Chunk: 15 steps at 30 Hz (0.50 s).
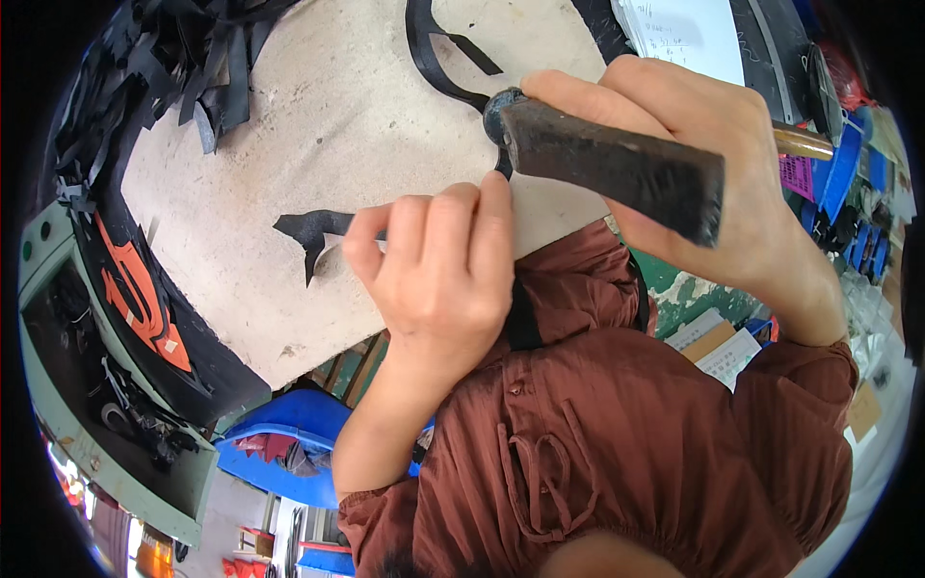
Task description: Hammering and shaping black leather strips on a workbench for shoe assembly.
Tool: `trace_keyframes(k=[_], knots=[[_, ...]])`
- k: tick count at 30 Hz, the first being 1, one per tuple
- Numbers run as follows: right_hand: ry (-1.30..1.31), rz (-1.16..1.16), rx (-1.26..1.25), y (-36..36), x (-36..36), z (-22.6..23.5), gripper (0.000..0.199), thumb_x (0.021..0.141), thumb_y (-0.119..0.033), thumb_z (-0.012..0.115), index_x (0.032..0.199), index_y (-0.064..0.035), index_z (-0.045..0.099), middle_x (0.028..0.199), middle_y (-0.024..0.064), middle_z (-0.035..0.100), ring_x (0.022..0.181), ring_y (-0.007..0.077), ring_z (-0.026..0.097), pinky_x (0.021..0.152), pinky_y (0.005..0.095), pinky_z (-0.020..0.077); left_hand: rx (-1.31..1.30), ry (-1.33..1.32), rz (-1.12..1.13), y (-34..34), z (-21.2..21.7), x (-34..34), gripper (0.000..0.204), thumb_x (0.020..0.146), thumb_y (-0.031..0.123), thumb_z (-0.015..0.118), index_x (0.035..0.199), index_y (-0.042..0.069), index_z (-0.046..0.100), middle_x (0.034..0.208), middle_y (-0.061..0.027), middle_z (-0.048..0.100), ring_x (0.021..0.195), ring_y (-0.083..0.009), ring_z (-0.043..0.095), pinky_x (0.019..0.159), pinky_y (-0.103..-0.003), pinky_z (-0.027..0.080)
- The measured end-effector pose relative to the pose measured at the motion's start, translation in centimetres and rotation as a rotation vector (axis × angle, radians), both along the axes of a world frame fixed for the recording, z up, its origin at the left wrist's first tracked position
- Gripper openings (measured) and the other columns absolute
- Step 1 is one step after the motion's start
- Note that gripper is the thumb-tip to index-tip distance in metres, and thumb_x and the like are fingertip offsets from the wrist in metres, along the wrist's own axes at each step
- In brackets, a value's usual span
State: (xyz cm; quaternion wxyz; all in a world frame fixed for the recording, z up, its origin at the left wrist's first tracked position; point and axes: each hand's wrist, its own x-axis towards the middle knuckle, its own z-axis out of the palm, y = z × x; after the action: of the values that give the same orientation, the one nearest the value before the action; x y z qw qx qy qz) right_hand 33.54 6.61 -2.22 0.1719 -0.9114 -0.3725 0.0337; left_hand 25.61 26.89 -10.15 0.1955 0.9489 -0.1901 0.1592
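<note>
My right hand (703, 164) grips a hammer (617, 169) with a dark, worn metal head and a wooden handle, held just above the pale work board (318, 135). My left hand (443, 270) is closed, its fingertips pressing a thin black cut piece (308, 229) flat on the board. A curved black strap piece (434, 58) lies on the board behind the hammer's round end, which is close to my left fingertips.
A heap of black offcuts (183, 58) sits at the board's far left. Orange and black shaped pieces (135, 299) lie along the left edge. White papers (684, 29) rest at the top right. Blue bins (289, 443) stand below the board.
</note>
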Motion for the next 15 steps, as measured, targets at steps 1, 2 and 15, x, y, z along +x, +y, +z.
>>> trace_keyframes(k=[1,2,15], knots=[[0.016,0.000,-0.001,0.0,-0.1,0.1,0.051,0.073,-0.008,0.071,0.124,-0.0075,0.071,0.076,0.0084,0.054,0.060,0.0282,0.055,0.055,0.0360,0.0447,0.096,-0.092,-0.013,-0.2,0.0,-0.1,0.027,0.074,0.011,0.078,0.101,0.012,0.076,0.090,0.0005,0.063,0.076,-0.0181,0.056,0.085,-0.036,0.037],[0.030,0.000,-0.003,0.0,-0.2,0.2,0.051,0.073,-0.009,0.071,0.123,-0.0076,0.071,0.076,0.0082,0.054,0.060,0.0281,0.055,0.055,0.0359,0.0448,0.070,-0.027,-0.030,0.0,0.6,0.2,0.029,0.073,0.012,0.081,0.102,0.014,0.076,0.093,0.0007,0.064,0.078,-0.0180,0.056,0.086,-0.036,0.037],[0.007,0.031,-0.049,0.3,-1.3,0.0,0.050,0.073,-0.013,0.071,0.122,-0.0071,0.071,0.075,0.0083,0.052,0.061,0.0271,0.057,0.055,0.0365,0.0452,-0.110,-0.030,0.033,0.8,-0.2,-0.2,0.023,0.072,0.016,0.081,0.094,0.013,0.077,0.090,0.0038,0.063,0.085,-0.0168,0.060,0.093,-0.039,0.035]])
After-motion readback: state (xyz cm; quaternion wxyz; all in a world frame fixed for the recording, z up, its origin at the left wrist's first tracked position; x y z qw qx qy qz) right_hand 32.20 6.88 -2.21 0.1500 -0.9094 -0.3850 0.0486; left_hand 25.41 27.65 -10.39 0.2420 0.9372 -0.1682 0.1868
